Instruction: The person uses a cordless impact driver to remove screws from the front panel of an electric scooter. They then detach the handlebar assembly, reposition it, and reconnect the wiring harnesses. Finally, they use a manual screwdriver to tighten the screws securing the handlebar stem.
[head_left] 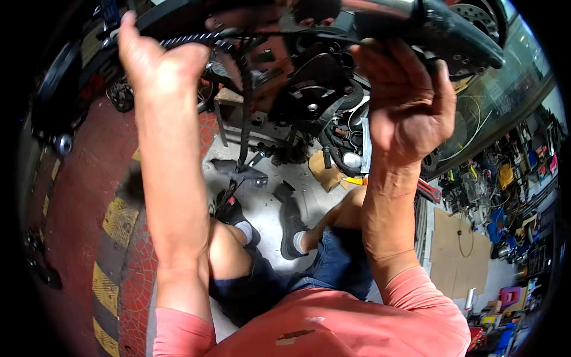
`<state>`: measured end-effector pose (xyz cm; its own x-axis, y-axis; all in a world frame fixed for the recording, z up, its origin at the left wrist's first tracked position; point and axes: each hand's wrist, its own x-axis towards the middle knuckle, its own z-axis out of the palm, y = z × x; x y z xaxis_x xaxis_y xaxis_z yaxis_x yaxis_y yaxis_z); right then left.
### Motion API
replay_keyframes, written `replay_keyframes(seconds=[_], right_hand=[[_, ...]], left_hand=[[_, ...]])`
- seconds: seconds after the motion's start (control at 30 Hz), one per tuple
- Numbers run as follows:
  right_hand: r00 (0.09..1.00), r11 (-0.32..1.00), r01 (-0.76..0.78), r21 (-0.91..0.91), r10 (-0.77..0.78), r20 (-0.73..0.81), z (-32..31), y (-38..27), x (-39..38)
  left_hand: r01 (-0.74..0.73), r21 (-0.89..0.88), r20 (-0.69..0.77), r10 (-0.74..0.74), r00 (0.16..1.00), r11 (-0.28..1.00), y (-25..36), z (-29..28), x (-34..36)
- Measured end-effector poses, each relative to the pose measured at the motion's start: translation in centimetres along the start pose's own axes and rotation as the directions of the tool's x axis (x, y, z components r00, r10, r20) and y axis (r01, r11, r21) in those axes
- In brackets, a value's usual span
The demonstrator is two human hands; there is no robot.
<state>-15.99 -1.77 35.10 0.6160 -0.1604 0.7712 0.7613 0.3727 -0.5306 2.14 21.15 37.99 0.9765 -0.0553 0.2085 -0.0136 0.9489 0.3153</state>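
Note:
Both arms reach up at a motorbike's [321, 77] underside above my lap. My left hand [156, 56] is closed round a black ribbed hose [196, 39] that runs right and then drops down past the engine. My right hand [410, 101] is wrapped round a dark part under a black plastic body panel [458, 35]; what the fingers grip is hidden by the hand itself. The black engine casing [315, 89] with a round silver bolt sits between the two hands.
I sit on a pale floor [262, 196] with legs out, in blue shorts, grey socks and black shoes [290, 223]. A red paved strip with yellow-black kerb [119, 220] lies left. Cardboard [458, 250] and cluttered tools fill the right. Another wheel [56, 89] stands far left.

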Motion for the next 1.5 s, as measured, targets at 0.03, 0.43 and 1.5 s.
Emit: replay_keyframes(seconds=[0.03,0.43,1.5], right_hand=[[1.000,0.999,0.020,-0.026,-0.021,-0.020,-0.3,0.3,0.7],[0.926,0.952,0.190,-0.241,-0.255,-0.278,-9.2,3.1,4.1],[0.640,0.984,-0.061,-0.170,-0.092,-0.763,-16.6,11.9,1.1]], left_hand=[[0.034,-0.019,-0.010,-0.034,0.999,0.999,-0.8,0.6,1.5],[0.151,0.096,0.076,-0.158,0.984,0.984,-17.1,1.5,14.1],[0.640,-0.094,0.168,-0.622,0.765,0.762,-32.5,-4.3,20.2]])
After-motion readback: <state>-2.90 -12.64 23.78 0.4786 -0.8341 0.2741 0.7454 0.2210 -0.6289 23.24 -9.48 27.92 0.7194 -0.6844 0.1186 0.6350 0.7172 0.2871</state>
